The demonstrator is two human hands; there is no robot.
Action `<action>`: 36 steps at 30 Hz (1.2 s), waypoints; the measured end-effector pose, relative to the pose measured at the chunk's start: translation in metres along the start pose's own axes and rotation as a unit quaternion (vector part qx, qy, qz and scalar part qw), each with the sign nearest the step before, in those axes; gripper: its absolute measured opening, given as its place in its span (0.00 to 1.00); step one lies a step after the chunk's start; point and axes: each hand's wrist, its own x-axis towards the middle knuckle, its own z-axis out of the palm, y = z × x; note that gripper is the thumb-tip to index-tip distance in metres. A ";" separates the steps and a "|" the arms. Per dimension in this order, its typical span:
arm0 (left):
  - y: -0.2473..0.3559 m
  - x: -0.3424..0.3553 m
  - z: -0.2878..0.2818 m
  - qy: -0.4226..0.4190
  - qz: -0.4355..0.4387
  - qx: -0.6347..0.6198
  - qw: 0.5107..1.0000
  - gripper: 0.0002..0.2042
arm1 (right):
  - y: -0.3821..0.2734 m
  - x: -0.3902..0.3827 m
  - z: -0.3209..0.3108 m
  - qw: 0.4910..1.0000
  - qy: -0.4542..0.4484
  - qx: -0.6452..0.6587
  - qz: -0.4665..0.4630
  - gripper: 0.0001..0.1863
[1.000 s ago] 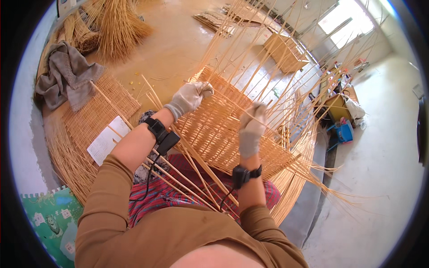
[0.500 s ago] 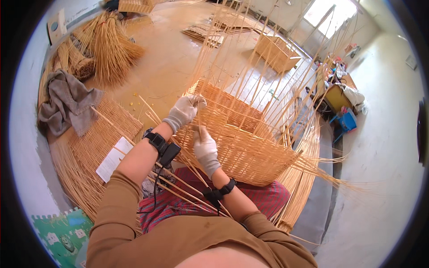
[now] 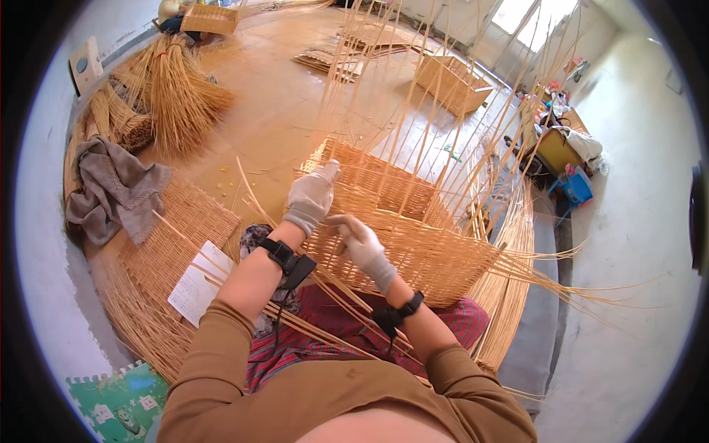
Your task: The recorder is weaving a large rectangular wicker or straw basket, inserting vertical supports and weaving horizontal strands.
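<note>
A half-woven wicker basket (image 3: 413,251) with long upright stakes rests in my lap, loose strands fanning from its right end. My left hand (image 3: 310,192), in a pale glove, is closed on the weave at the basket's near-left upper edge; what lies between the fingertips is too small to make out. Just below and right of it, my right hand (image 3: 365,247), also gloved, lies against the near side with its fingers apart and slightly bent. Long loose canes (image 3: 332,325) lie across my patterned legs beneath both hands.
Left: flat woven panel (image 3: 185,199), grey cloth (image 3: 111,188), white paper (image 3: 199,280), straw bundles (image 3: 173,96), green mat (image 3: 118,399). Beyond: wooden box (image 3: 450,81), flat pieces (image 3: 329,63). Right: cluttered desk (image 3: 554,148), blue chair (image 3: 576,188), long reed bundle (image 3: 509,303) beside me, wall (image 3: 628,184).
My right hand has moved left from the basket's right part to beside my left hand, and its fingers have spread. My left hand stays at the upper edge. The view has shifted slightly.
</note>
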 end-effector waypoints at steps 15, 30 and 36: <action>-0.005 -0.025 -0.112 -0.166 0.021 -0.241 0.956 0.21 | -0.014 -0.070 -0.021 0.987 0.037 0.129 0.086 0.16; -0.268 -0.452 -0.066 0.450 -0.425 -0.729 0.294 0.18 | -0.071 -0.016 0.065 0.970 0.054 -0.227 -0.061 0.26; -0.262 -0.677 0.018 0.055 -0.757 -0.206 0.618 0.28 | -0.099 0.018 0.050 0.926 0.143 -0.265 -0.229 0.26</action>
